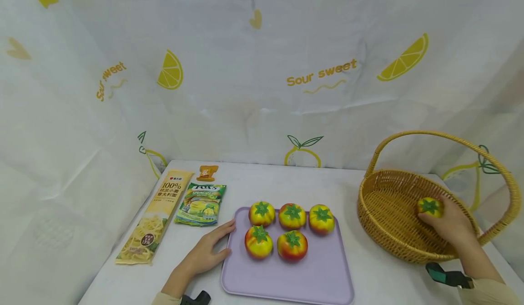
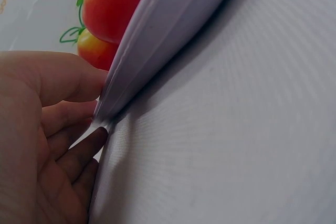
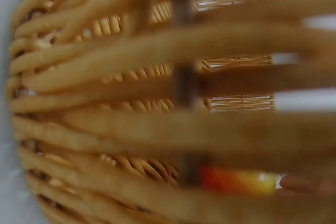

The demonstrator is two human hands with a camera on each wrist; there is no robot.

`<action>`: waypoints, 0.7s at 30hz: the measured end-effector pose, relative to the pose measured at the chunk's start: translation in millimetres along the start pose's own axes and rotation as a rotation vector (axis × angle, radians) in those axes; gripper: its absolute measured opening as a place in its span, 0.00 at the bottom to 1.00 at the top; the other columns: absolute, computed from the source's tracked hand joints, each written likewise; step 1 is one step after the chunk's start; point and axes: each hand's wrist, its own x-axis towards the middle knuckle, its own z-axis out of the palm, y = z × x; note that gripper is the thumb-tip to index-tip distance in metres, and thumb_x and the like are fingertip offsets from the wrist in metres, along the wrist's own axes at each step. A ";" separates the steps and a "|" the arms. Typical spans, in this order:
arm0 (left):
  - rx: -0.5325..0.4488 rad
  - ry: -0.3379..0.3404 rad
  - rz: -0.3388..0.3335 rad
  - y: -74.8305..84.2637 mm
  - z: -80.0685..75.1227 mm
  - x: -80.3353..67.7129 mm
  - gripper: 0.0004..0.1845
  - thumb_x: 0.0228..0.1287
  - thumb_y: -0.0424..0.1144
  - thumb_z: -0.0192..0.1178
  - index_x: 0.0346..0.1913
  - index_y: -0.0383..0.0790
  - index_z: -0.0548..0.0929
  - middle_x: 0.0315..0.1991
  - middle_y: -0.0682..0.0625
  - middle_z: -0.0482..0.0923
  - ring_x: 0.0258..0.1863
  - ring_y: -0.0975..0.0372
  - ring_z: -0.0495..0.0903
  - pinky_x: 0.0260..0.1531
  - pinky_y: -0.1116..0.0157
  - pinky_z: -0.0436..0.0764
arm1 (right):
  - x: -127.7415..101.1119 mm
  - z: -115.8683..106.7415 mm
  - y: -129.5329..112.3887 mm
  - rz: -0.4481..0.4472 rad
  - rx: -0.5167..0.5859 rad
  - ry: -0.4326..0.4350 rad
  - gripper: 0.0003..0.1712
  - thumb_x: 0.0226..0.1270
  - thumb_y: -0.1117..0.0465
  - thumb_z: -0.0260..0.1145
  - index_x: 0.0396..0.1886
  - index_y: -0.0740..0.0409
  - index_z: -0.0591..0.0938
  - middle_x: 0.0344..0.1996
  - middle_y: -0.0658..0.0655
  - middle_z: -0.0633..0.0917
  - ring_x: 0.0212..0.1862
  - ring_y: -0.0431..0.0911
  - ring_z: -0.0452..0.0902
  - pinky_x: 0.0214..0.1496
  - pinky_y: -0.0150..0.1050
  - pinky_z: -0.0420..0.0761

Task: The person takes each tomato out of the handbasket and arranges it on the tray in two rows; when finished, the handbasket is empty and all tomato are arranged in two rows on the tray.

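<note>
Holding: the right hand (image 1: 448,225) curls its fingers round a yellow-and-red toy tomato (image 1: 430,206), green top up
Tomato's place: inside the wicker basket (image 1: 389,205), low over its woven floor, toward the basket's right side
Right wrist view: blurred basket weave fills the frame; a strip of the tomato (image 3: 239,180) shows through the gaps, with a fingertip (image 3: 304,183) beside it
Basket: stands on the white table (image 1: 368,268), at the right, its arched handle upright, just beside the tray
Left hand: the left hand (image 1: 206,250) lies flat on the table with straight fingers, touching the left edge of the lilac tray (image 1: 286,277); it grasps nothing
Left wrist view: the fingers (image 2: 68,80) rest against the tray rim (image 2: 157,40), a red tomato (image 2: 113,3) above it
Tray load: five toy tomatoes (image 1: 292,216), three in the back row and two in front
Farther left: a pasta packet (image 1: 157,216) and a green snack bag (image 1: 200,203) lie side by side, a small orange clip (image 1: 207,172) behind them
Backdrop: white cloth printed with lemons (image 1: 169,71) and the words "Sour sweet"
</note>
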 end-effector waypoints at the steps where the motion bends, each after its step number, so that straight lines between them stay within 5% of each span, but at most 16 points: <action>1: 0.000 0.000 0.001 0.1 -0.1 0.2 0.29 0.59 0.40 0.60 0.65 0.42 0.71 0.70 0.50 0.63 0.69 0.53 0.64 0.67 0.52 0.65 | 1.2 0.4 1.3 0.008 -0.005 -0.001 0.51 0.67 0.49 0.59 0.68 0.82 0.42 0.57 0.88 0.56 0.52 0.77 0.57 0.47 0.69 0.66; 14: -0.021 -0.006 -0.007 0.1 -1.0 1.1 0.30 0.57 0.40 0.61 0.65 0.43 0.71 0.70 0.51 0.63 0.69 0.54 0.63 0.68 0.51 0.64 | 8.0 5.3 5.3 0.009 -0.051 0.009 0.47 0.61 0.58 0.64 0.65 0.85 0.49 0.52 0.86 0.60 0.50 0.76 0.59 0.49 0.70 0.65; 21: -0.024 -0.006 -0.003 0.2 -1.0 0.9 0.30 0.57 0.39 0.61 0.65 0.42 0.71 0.70 0.51 0.63 0.69 0.54 0.63 0.68 0.52 0.64 | 5.7 6.9 2.9 -0.004 -0.051 0.038 0.48 0.62 0.53 0.65 0.65 0.82 0.52 0.52 0.85 0.62 0.50 0.75 0.60 0.48 0.70 0.66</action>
